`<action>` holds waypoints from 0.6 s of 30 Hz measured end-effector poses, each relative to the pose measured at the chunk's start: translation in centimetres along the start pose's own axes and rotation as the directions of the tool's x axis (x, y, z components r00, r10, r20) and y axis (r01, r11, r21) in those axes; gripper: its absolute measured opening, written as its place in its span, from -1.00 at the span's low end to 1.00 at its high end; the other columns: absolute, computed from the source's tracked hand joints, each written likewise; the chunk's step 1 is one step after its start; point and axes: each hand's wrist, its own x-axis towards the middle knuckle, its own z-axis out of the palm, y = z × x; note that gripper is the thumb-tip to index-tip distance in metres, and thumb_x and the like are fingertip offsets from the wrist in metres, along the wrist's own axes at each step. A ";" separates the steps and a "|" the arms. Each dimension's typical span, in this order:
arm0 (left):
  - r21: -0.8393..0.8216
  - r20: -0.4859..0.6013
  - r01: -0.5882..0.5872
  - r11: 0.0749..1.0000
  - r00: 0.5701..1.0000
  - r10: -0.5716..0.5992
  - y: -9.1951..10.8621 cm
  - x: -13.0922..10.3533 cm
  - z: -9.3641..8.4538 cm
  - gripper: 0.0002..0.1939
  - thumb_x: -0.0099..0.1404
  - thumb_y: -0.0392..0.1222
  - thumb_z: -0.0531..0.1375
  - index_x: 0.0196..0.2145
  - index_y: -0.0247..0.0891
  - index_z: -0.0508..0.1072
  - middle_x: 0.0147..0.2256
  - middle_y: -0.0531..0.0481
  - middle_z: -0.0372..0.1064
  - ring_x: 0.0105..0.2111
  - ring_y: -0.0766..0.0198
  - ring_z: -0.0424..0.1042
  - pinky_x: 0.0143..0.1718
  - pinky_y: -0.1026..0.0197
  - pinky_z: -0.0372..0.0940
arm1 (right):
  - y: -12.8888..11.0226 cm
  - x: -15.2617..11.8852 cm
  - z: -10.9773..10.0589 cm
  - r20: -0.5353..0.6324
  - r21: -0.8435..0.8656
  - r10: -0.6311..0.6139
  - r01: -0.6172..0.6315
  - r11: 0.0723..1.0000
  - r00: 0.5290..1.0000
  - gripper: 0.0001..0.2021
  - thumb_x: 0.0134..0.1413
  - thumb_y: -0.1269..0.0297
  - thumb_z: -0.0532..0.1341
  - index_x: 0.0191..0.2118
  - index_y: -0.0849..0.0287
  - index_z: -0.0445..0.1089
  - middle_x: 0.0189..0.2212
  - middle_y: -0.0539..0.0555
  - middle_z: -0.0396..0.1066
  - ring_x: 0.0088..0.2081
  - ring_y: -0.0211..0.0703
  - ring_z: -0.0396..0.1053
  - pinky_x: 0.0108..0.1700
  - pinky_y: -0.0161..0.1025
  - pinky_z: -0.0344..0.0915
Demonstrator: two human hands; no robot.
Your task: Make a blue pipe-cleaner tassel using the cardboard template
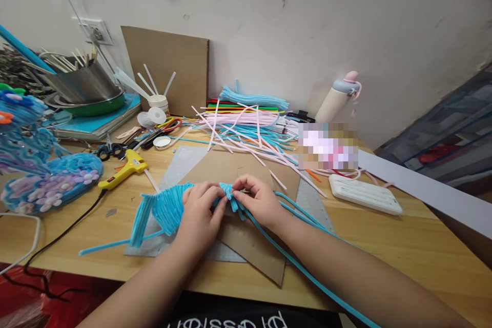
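Note:
A blue fuzzy woven piece (168,208) made of pipe cleaners lies over the grey mat (144,251) and brown cardboard (265,261). My left hand (202,212) is closed round its right part, fingers bent, hiding some of it. Thumb and forefinger of my right hand (257,200) pinch the small blue twisted end just to the right, close to my left fingertips. Long blue pipe cleaners (303,264) trail from that end beneath and beside my right forearm. One loose blue strand (103,248) sticks out at the left.
A yellow glue gun (128,168) with a black cord lies left of the mat. Behind are scissors (110,149), a white jar (158,102) and piled pink pipe cleaners (238,119). A white power strip (365,195) and a bottle (334,100) stand right. Blue flower craft (57,184) sits far left.

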 end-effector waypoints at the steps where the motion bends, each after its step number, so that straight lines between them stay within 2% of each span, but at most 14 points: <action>1: -0.011 -0.004 -0.002 1.000 1.000 0.002 0.1 0.0 0.0 -0.91 0.27 -0.23 0.05 -0.34 -0.18 0.35 -0.23 0.00 0.38 -0.15 0.17 0.29 -0.11 0.07 0.05 | 0.0 0.0 0.0 -0.003 0.020 0.003 -0.002 1.000 1.000 -0.92 0.06 0.28 0.17 -0.30 0.13 0.30 -0.39 0.00 0.34 -0.32 -0.25 0.32 -0.22 -0.27 0.27; 4: -0.024 -0.012 -0.030 0.999 0.999 0.029 0.2 0.0 -0.1 -0.89 0.26 -0.18 0.09 -0.25 -0.16 0.35 -0.20 -0.02 0.38 -0.13 0.16 0.29 -0.10 0.06 0.05 | -0.2 -0.2 0.0 -0.025 -0.015 -0.032 0.032 0.999 0.999 -0.95 0.03 0.32 0.19 -0.34 0.12 0.30 -0.41 -0.01 0.33 -0.32 -0.25 0.31 -0.20 -0.26 0.26; 8: 0.008 0.006 -0.056 0.998 0.998 0.056 0.3 0.2 0.0 -0.90 0.24 -0.22 0.09 -0.29 -0.14 0.39 -0.23 0.01 0.41 -0.16 0.16 0.31 -0.11 0.06 0.04 | -0.9 -0.2 0.0 -0.060 -0.093 -0.073 0.067 0.993 0.996 -0.96 0.05 0.34 0.17 -0.39 0.12 0.28 -0.46 -0.03 0.31 -0.36 -0.25 0.30 -0.23 -0.25 0.26; 10: 0.007 0.006 -0.069 0.998 0.998 0.069 0.3 0.3 0.0 -0.88 0.24 -0.26 0.08 -0.31 -0.13 0.40 -0.24 0.02 0.41 -0.16 0.17 0.31 -0.11 0.05 0.04 | -2.0 -0.1 -0.2 -0.023 -0.186 -0.089 0.083 0.979 0.996 -0.99 0.05 0.33 0.16 -0.35 0.11 0.30 -0.42 -0.01 0.34 -0.32 -0.21 0.32 -0.19 -0.21 0.26; 12: 0.005 0.008 -0.078 0.997 0.997 0.078 0.2 0.3 0.0 -0.88 0.23 -0.27 0.08 -0.31 -0.13 0.40 -0.23 0.02 0.41 -0.16 0.16 0.32 -0.11 0.05 0.04 | -3.9 -0.5 -1.2 0.055 -0.329 -0.087 0.101 0.939 0.995 -0.87 0.03 0.33 0.19 -0.24 0.08 0.33 -0.29 0.04 0.38 -0.20 -0.13 0.33 -0.10 -0.11 0.22; 13: 0.005 0.007 -0.079 0.997 0.997 0.079 0.1 0.3 -0.1 -0.89 0.23 -0.27 0.08 -0.32 -0.14 0.39 -0.24 0.02 0.41 -0.16 0.17 0.32 -0.11 0.05 0.04 | -5.2 -1.1 -2.2 0.080 -0.397 -0.082 0.108 0.912 0.993 -0.79 0.01 0.31 0.21 -0.16 0.05 0.34 -0.18 0.07 0.37 -0.12 -0.07 0.31 -0.04 -0.05 0.19; 15: 0.009 -0.004 -0.074 0.997 0.997 0.074 0.0 0.2 -0.2 -0.90 0.23 -0.26 0.09 -0.32 -0.14 0.39 -0.25 0.02 0.42 -0.17 0.17 0.33 -0.11 0.05 0.04 | -8.0 -3.3 -5.3 0.131 -0.438 -0.050 0.103 0.893 0.990 -0.78 0.07 0.28 0.17 -0.12 0.00 0.35 -0.12 0.11 0.36 -0.05 -0.04 0.28 0.01 -0.01 0.16; 17: 0.017 -0.026 -0.075 0.997 0.997 0.076 -0.2 0.1 -0.3 -0.92 0.23 -0.22 0.09 -0.33 -0.15 0.39 -0.25 0.01 0.42 -0.18 0.16 0.34 -0.11 0.04 0.04 | -10.1 -6.9 -9.5 0.137 -0.447 0.015 0.048 0.893 0.991 -0.80 0.12 0.22 0.13 -0.13 -0.04 0.40 -0.19 0.17 0.39 -0.12 -0.07 0.33 -0.10 -0.05 0.24; 18: 0.021 -0.038 -0.080 0.997 0.996 0.081 -0.3 0.1 -0.3 -0.92 0.24 -0.21 0.09 -0.33 -0.15 0.38 -0.25 0.00 0.42 -0.18 0.16 0.34 -0.11 0.04 0.04 | -10.7 -9.0 -11.8 0.097 -0.461 0.028 0.021 0.887 0.995 -0.83 0.10 0.16 0.15 -0.23 -0.03 0.45 -0.29 0.19 0.41 -0.21 -0.08 0.37 -0.21 -0.08 0.27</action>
